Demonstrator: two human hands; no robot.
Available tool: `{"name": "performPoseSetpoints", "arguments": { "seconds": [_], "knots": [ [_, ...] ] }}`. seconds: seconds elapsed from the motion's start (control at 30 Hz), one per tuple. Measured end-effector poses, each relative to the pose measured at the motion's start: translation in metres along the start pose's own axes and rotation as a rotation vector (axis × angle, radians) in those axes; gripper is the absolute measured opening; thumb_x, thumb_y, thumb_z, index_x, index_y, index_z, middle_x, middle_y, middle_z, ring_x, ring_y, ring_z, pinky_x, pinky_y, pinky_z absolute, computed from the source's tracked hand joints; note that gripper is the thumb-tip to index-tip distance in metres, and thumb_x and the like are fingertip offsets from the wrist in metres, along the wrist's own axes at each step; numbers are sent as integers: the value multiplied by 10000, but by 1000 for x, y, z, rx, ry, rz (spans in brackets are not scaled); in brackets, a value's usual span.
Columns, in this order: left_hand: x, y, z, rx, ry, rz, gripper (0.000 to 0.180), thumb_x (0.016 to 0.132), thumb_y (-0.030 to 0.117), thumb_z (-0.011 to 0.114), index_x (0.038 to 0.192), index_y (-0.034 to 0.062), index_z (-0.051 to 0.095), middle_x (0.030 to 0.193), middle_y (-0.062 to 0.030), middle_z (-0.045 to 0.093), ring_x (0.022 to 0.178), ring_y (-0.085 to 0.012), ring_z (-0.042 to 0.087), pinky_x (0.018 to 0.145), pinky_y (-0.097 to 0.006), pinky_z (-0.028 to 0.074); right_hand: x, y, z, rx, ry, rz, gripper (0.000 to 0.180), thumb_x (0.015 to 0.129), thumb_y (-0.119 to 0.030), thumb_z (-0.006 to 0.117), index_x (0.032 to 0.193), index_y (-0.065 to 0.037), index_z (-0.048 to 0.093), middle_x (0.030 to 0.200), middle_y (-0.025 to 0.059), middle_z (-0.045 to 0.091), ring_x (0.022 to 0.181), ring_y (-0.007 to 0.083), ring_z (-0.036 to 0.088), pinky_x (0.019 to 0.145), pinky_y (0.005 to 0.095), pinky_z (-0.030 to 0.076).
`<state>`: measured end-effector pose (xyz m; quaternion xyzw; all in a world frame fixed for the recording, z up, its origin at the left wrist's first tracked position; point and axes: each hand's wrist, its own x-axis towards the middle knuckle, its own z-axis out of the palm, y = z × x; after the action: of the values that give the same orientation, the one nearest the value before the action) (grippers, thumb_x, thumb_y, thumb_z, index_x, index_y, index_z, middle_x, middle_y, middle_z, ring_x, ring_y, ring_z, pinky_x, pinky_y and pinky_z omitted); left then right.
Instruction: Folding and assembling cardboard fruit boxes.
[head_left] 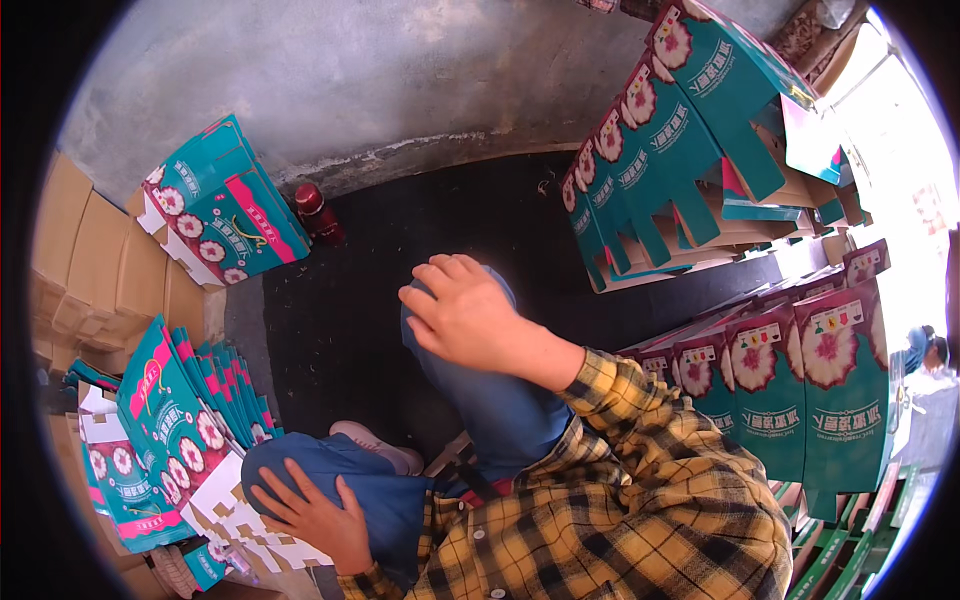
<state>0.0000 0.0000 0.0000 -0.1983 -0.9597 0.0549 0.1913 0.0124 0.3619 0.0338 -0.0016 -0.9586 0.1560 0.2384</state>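
My left hand (318, 515) lies on my left knee, fingers spread over the blue trousers (285, 455). It holds nothing. My right hand (468, 318) rests on top of my right knee with its fingers draped over it, and it is empty too. Close to my left hand stands a stack of flattened teal and pink cartons (170, 430). White cut-out flaps (225, 495) stick out from their lower edge, near my left fingers. Both hands are apart from all the cartons.
Another teal carton bundle (220, 205) leans by the wall, beside a red thermos bottle (315, 208). Brown boxes (110, 235) are stacked at the left edge. Tall rows of teal cartons (660, 150) and more cartons (840, 400) stand to the right. A dark mat (340, 310) covers the floor.
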Motion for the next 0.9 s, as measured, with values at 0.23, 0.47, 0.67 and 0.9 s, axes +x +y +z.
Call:
{"name": "performPoseSetpoints", "arguments": {
  "seconds": [0.23,0.47,0.67,0.9],
  "knots": [
    [-24,57,-5,-89,-430,208,648,828,367,743,1341,-2,601,1500,-223,491,1478,-424,326,1185,-723,65,-5,-28,26,-346,-232,-344,215,822,-208,634,973,-62,681,911,94,670,918,258,656,934,431,483],
    [-16,91,51,-1065,-898,157,605,852,372,755,1306,6,595,1249,-218,626,1125,-398,612,978,-614,447,-35,-21,58,-16,-549,-336,180,870,-216,639,963,-67,677,936,105,688,885,287,680,797,408,511],
    [-57,92,103,-429,-909,522,519,874,385,738,1262,60,623,1154,-181,659,1076,-372,653,847,-522,521,-32,-21,60,12,-555,-321,188,872,-216,636,976,-63,673,943,116,687,881,288,679,800,410,510],
    [-58,93,104,-456,-860,458,500,880,385,731,1256,72,629,1143,-180,657,1075,-375,650,861,-517,513,-35,-20,60,-6,-580,-317,182,862,-198,632,978,-64,675,954,122,690,894,286,683,793,403,511]
  ]
}}
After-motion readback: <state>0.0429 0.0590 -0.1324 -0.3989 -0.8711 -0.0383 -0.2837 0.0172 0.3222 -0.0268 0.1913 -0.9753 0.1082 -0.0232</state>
